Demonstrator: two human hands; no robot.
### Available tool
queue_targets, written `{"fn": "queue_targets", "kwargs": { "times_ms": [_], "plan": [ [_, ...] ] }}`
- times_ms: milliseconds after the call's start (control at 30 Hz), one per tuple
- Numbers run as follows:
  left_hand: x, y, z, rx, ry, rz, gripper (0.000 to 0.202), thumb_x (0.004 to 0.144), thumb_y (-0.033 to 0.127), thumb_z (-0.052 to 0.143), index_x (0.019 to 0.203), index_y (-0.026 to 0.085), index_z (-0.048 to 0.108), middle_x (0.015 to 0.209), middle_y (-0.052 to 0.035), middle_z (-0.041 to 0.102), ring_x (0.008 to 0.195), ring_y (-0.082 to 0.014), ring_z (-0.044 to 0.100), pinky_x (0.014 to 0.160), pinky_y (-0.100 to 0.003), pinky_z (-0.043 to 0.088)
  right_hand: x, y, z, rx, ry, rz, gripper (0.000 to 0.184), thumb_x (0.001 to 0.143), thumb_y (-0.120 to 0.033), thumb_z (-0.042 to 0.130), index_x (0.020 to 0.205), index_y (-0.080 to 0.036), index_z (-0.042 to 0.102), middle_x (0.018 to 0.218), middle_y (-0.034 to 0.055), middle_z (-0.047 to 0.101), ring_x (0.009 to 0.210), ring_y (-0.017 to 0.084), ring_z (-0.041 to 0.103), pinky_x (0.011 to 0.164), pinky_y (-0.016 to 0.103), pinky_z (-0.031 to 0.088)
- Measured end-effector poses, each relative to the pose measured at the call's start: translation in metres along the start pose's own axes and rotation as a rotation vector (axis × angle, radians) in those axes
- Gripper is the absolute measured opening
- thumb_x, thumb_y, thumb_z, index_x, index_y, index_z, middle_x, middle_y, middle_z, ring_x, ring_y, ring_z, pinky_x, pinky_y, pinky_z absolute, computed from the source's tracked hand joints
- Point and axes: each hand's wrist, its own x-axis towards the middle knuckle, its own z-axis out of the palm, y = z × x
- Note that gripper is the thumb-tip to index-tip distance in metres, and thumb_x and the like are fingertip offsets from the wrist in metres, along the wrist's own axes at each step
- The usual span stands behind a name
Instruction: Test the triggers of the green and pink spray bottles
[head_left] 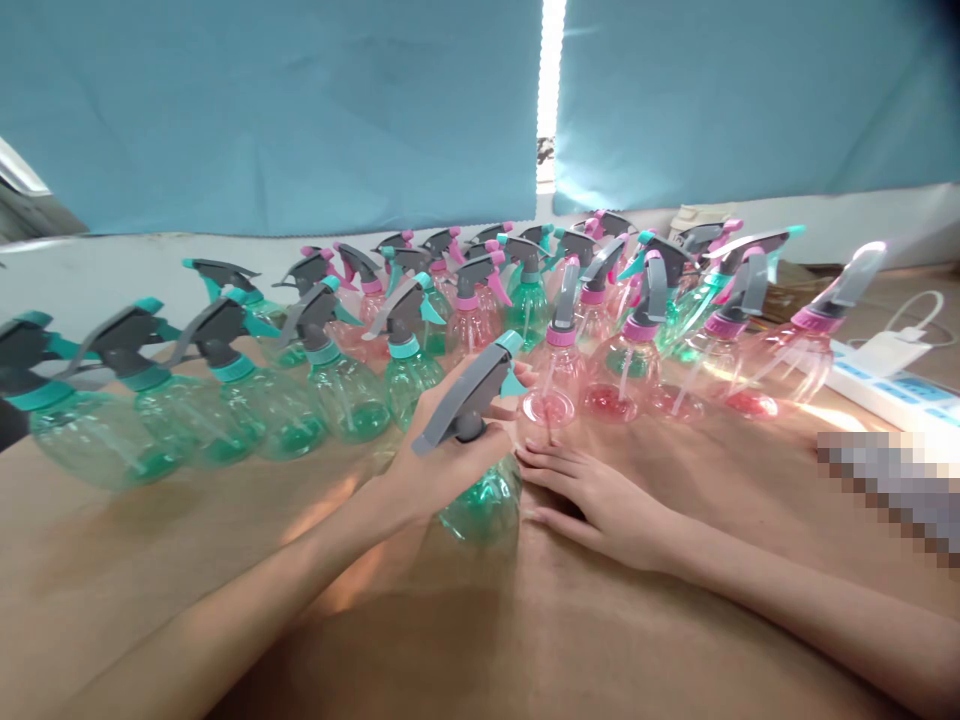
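My left hand [450, 455] is wrapped round the neck of a green spray bottle [484, 510], just under its grey and teal trigger head. The bottle stands near the middle of the brown table [600, 640], and part of it is hidden by my fingers. My right hand [589, 495] rests low over the tabletop to the right of that bottle, fingers stretched out and holding nothing. Just beyond its fingertips stands a pink spray bottle [551, 405]. A row of green spray bottles [349, 395] runs off to the left.
More pink spray bottles [780, 365] stand to the right, with several mixed green and pink ones behind. A white power strip [892, 385] with a plugged-in charger [892, 350] lies at the right. Blue curtains [315, 110] hang behind the table. A blurred-out patch covers the right edge.
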Motion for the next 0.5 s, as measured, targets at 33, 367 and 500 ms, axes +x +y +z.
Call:
{"fn": "queue_targets", "kwargs": {
  "times_ms": [33,367,500],
  "plan": [
    [-0.0001,-0.0004,-0.0003,-0.002,-0.024,-0.003,0.036,0.071,0.018,0.056,0.105,0.029,0.066,0.08,-0.0004,0.071,0.068,-0.0198,0.067,0.07,-0.034,0.058,0.0,0.0001,0.0001,-0.005,-0.003,-0.001,0.051,0.097,-0.049,0.045,0.138,-0.019,0.051,0.144,0.0104,0.051,0.136,0.028,0.043,0.112,0.05,0.036],
    [-0.0004,0.0023,-0.0007,0.038,-0.023,-0.007,0.022,0.073,0.023,0.053,0.093,0.028,0.062,0.081,0.0012,0.066,0.057,-0.0151,0.057,0.059,-0.03,0.051,0.0004,-0.0009,-0.0011,0.006,0.008,-0.006,0.05,0.097,-0.048,0.046,0.139,-0.02,0.051,0.144,0.0101,0.051,0.135,0.028,0.044,0.112,0.05,0.037],
    [0.0006,0.0018,-0.0002,0.036,-0.011,0.02,0.017,0.072,0.021,0.052,0.087,0.026,0.058,0.071,0.003,0.061,0.05,-0.013,0.047,0.049,-0.028,0.04,0.0006,-0.0003,-0.0002,0.015,0.013,-0.011,0.051,0.097,-0.048,0.046,0.14,-0.021,0.05,0.144,0.011,0.051,0.135,0.028,0.044,0.111,0.051,0.036]
  ]
}}
